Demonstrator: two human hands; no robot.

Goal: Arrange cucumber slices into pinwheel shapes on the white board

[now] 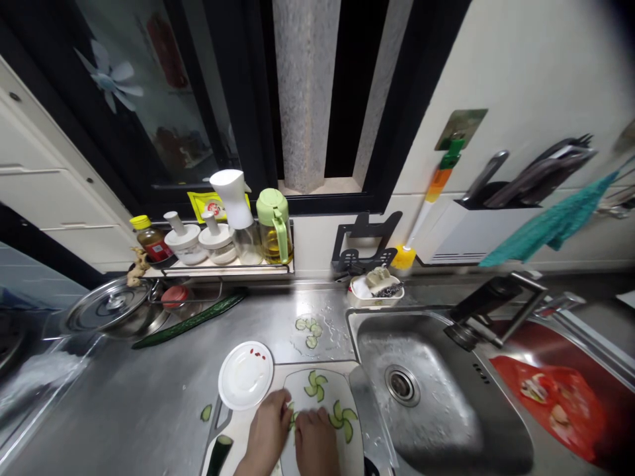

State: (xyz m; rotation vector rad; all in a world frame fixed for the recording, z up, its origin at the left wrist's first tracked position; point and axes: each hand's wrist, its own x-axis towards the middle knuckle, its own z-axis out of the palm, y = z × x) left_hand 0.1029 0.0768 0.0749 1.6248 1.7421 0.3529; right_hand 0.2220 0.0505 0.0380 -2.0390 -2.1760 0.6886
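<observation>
Both my hands rest on a white oval plate (325, 387) at the counter's front edge. My left hand (268, 433) and my right hand (315, 439) meet over cucumber slices (297, 418), fingers pinched together on them. Two pinwheels of cucumber slices (315, 385) (342, 420) lie arranged on the plate. A small round white plate (245, 375) with red bits sits just left. A cut cucumber piece (219, 453) lies on the cutting board (233, 430) near my left wrist.
A long cucumber (191, 322) lies on the steel counter beside a pot lid (112, 307). Loose slices (309, 328) lie behind the plate. A sink (426, 390) with faucet (489, 307) is right; a red bag (550, 396) beyond. Bottles stand on a rack (223, 264).
</observation>
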